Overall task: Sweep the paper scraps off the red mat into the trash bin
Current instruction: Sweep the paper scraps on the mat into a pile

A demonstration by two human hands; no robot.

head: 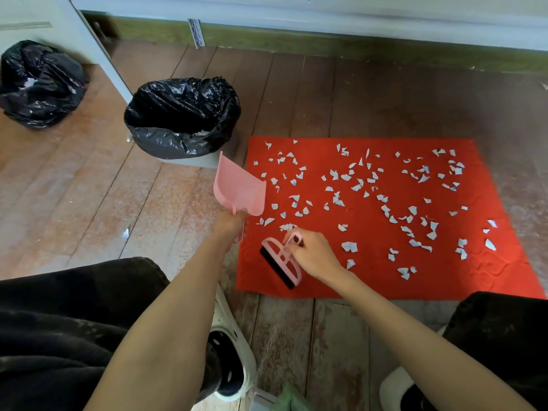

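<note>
A red mat [370, 280] lies on the wooden floor, strewn with several white and pale blue paper scraps [355, 185]. My left hand [229, 225] grips the handle of a pink dustpan [238, 188], held tilted up at the mat's left edge. My right hand [311, 256] grips the handle of a pink hand brush [281, 262] with black bristles, low over the mat's near left corner. The trash bin [182, 117], lined with a black bag, stands just beyond the dustpan, off the mat's far left corner.
A second black bag [41, 84] sits at the far left beside a white cabinet panel [89, 40]. A wall and skirting run along the back. My knees in dark trousers and white shoes [234, 345] are at the near edge.
</note>
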